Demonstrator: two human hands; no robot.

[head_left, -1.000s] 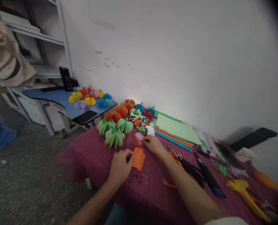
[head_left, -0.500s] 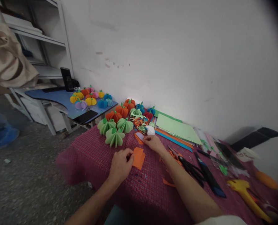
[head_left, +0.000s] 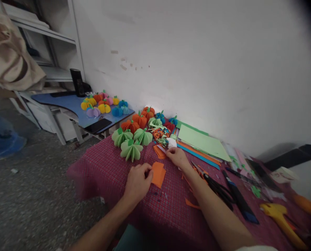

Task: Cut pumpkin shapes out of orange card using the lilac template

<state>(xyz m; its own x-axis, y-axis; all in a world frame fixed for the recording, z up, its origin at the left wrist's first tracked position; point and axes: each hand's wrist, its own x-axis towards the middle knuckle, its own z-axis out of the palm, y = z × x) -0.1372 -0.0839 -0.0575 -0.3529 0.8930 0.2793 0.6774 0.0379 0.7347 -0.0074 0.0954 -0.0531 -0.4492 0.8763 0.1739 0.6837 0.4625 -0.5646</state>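
My left hand [head_left: 139, 182] is closed, thumb and fingertips together at the left edge of a few overlapping orange paper pieces [head_left: 159, 175] over the checked cloth. Farther back, my right hand [head_left: 176, 157] pinches the edge of a small lilac paper piece [head_left: 161, 149]. That piece sits tilted on a little stack of orange paper [head_left: 159, 152]. Right behind my right fingers is a crumpled white ball [head_left: 172, 142]. Green paper pumpkins [head_left: 131, 150] stand to the left of the stack. Scissors [head_left: 218, 190] with black handles lie beside my right forearm.
Paper sheets [head_left: 202, 143] are stacked along the wall. A blue-black cutter [head_left: 240, 198] and yellow glue gun [head_left: 282, 221] lie at the right. Paper scraps [head_left: 160, 132] are heaped beside orange pumpkins [head_left: 139, 119]. A blue desk [head_left: 63, 103] holds more pumpkins and a phone [head_left: 98, 126].
The view has shifted slightly. The lilac piece shows narrower and more tilted at my right fingertips. My left hand stays by the orange pieces.
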